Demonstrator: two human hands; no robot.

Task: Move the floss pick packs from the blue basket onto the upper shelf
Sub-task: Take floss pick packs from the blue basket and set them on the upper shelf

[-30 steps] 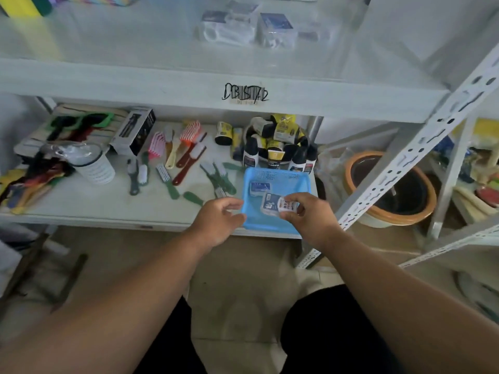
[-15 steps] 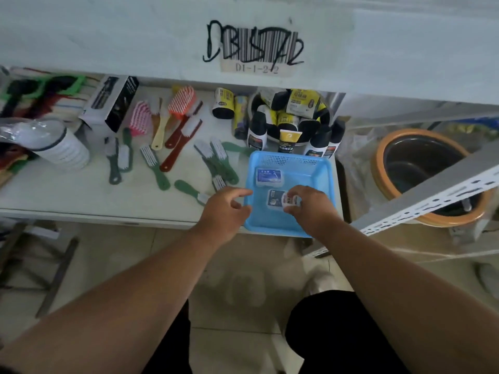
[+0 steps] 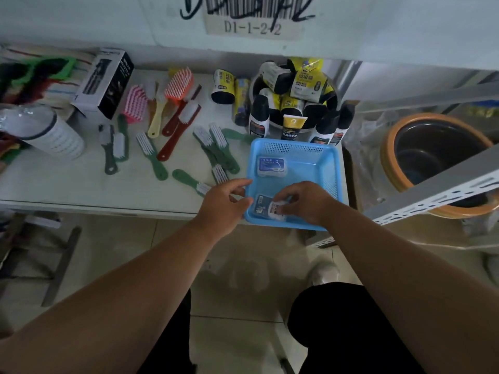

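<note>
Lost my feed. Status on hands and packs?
Right hand pinching near floss pick pack in blue plastic basket. Left hand open at rim. Far pack untouched.

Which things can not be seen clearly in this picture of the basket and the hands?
- Upper shelf: head view, its top lies above the frame; only the front edge shows.
- Near floss pick pack in the blue basket: the right hand covers part of it.
- Far floss pick pack: print too small to read.
- Left hand: fingertips at the basket rim; contact unclear.
</note>
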